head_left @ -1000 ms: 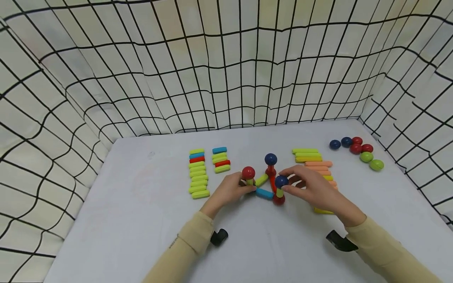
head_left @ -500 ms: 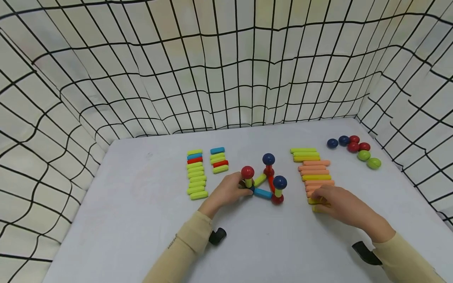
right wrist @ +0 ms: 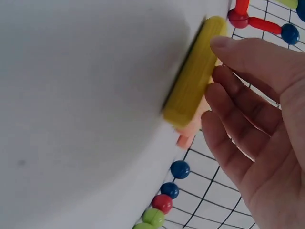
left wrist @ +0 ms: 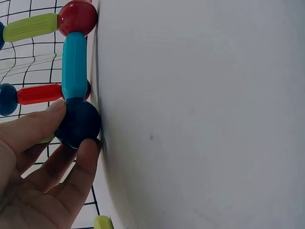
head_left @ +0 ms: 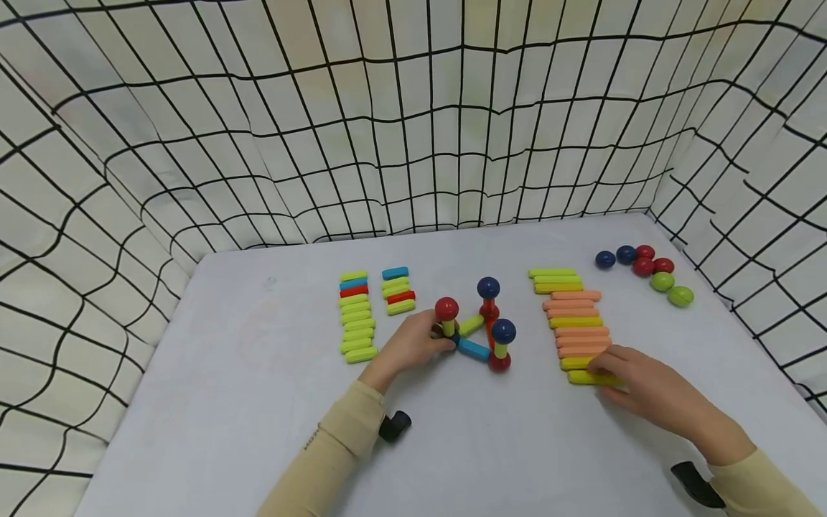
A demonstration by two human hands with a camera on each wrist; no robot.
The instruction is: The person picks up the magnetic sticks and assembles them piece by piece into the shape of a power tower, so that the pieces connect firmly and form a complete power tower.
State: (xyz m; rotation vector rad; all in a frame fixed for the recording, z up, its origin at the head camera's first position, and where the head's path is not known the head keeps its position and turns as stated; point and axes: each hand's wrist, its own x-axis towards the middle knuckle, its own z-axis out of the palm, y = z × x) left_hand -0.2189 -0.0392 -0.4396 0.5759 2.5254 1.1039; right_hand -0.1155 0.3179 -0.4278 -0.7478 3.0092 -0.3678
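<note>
In the head view my left hand (head_left: 413, 341) holds the near-left corner of a ball-and-stick frame. The left wrist view shows thumb and fingers pinching a dark blue ball (left wrist: 78, 121) with a blue stick (left wrist: 75, 64) plugged into it. Short upright sticks rise from the frame's corners, one topped by a red ball (head_left: 446, 309), two by blue balls, including the nearer blue ball (head_left: 503, 331). At the near end of the right-hand row, my right hand (head_left: 652, 391) pinches a long yellow stick (right wrist: 195, 71), thumb on one side and fingers on the other.
Further orange sticks (head_left: 581, 332), yellow sticks and lime sticks (head_left: 553, 273) lie in that row. Left of the frame are two columns of short sticks (head_left: 357, 316). Loose balls (head_left: 642, 267) cluster at the back right. Black netting (head_left: 413, 122) surrounds the white table (head_left: 258, 416).
My right hand has left the upright blue ball on the frame, moving right and toward me to the yellow stick. The left hand keeps its hold; the frame has shifted slightly.
</note>
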